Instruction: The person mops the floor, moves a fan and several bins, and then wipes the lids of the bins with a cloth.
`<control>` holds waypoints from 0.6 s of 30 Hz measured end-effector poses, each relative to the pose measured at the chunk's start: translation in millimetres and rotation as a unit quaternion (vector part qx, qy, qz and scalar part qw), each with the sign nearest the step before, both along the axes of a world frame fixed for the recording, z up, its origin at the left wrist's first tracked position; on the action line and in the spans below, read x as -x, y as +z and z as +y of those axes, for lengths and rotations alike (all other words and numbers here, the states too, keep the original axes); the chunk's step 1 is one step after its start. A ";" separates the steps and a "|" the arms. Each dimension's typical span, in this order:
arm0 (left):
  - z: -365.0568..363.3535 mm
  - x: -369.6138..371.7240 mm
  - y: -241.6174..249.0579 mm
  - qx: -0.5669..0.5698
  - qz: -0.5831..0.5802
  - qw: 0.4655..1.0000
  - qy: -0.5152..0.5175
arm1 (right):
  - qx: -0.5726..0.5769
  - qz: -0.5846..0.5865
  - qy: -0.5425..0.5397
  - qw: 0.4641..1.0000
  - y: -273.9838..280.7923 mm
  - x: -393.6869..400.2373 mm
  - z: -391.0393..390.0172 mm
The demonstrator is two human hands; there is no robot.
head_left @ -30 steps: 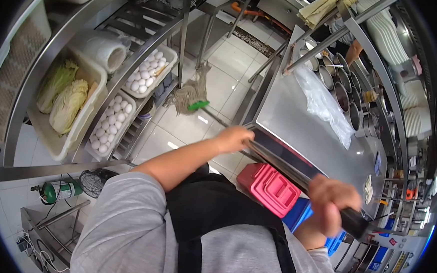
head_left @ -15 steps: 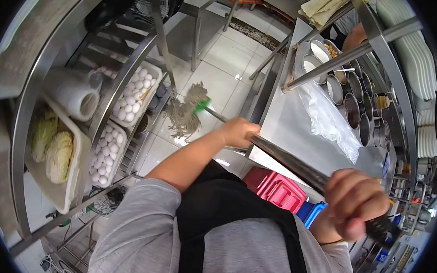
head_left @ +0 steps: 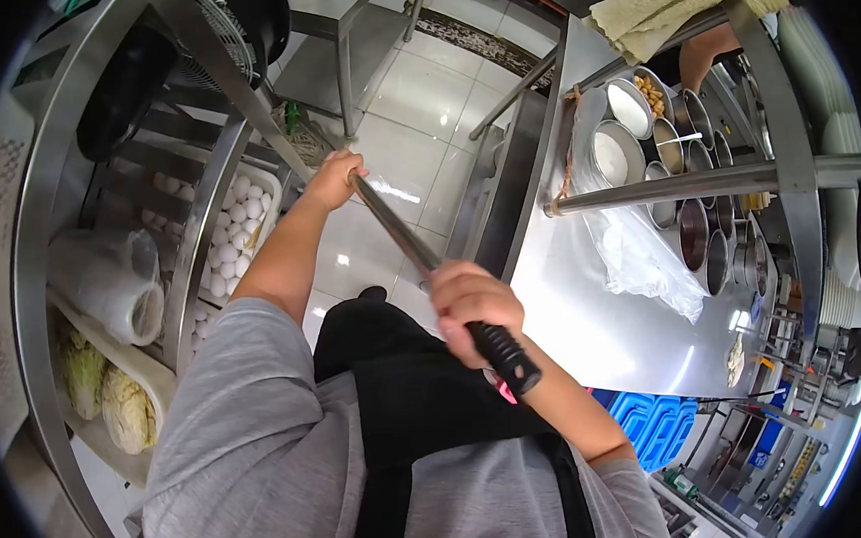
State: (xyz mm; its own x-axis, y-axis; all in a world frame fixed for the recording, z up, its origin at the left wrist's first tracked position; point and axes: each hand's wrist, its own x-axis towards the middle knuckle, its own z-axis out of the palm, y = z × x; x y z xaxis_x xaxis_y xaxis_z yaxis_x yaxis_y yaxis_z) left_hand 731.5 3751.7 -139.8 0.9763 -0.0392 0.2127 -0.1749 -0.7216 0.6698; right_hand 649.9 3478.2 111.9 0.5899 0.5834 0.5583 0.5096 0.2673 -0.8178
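Observation:
Both of my hands grip a mop (head_left: 396,229) with a metal pole and a black ribbed grip end. My left hand (head_left: 334,180) is closed round the pole farther down, close to a rack post. Wrapped round the upper part, just above the black grip, is my right hand (head_left: 474,304), slightly blurred. The grey string mop head (head_left: 297,144) rests on the floor at the left, partly hidden behind the rack post and my left hand.
A metal rack at left holds egg trays (head_left: 235,230), cabbages (head_left: 129,411) and plastic bags (head_left: 111,279). At right, a steel counter (head_left: 560,296) carries metal pots (head_left: 618,154) and a plastic sheet (head_left: 642,256). A yellowish towel (head_left: 686,12) drapes a shelf; another person's arm (head_left: 701,55) shows behind.
The mop head has moved from the open floor toward the rack at the left. Both hands have shifted left with the pole, and my view has turned. The red bin is mostly hidden now.

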 end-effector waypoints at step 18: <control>-146.9 67.9 120.2 0.184 0.052 0.866 -0.462 | -0.130 0.078 0.125 0.981 214.4 39.0 -14.3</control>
State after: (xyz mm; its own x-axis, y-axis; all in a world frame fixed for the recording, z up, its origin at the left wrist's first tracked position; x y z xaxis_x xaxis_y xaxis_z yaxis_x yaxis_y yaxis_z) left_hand 663.5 3604.7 -19.5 0.5796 -0.7619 0.2892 -0.4883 -0.0406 0.8717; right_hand 611.0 3463.9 326.3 0.5369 0.5708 0.6212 0.2762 0.5769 -0.7687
